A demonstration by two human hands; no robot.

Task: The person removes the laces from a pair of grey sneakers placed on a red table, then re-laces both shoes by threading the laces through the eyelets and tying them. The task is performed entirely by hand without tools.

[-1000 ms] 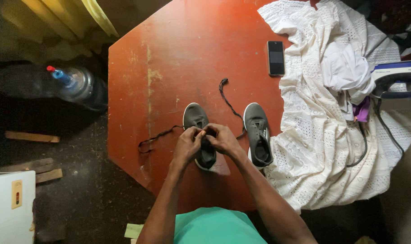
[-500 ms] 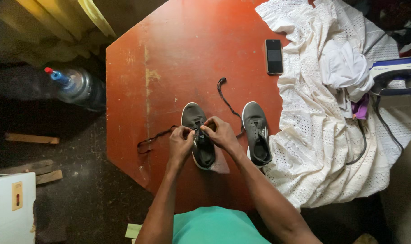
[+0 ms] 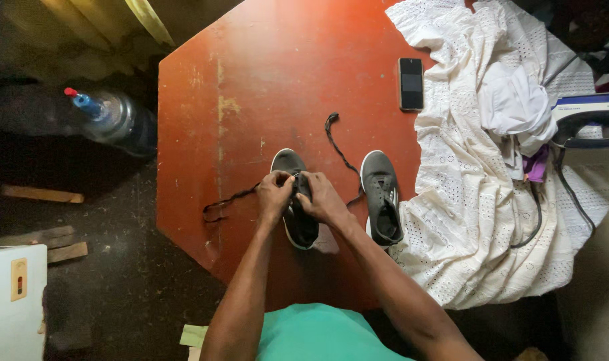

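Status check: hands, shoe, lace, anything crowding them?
Left hand and right hand both pinching at grey shoe. Black lace trails left. Second shoe beside, apart.

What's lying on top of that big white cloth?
On the white cloth lie a crumpled white garment, a purple scrap and a dark cord leading to the iron. Whatever lies beneath the folds is covered.
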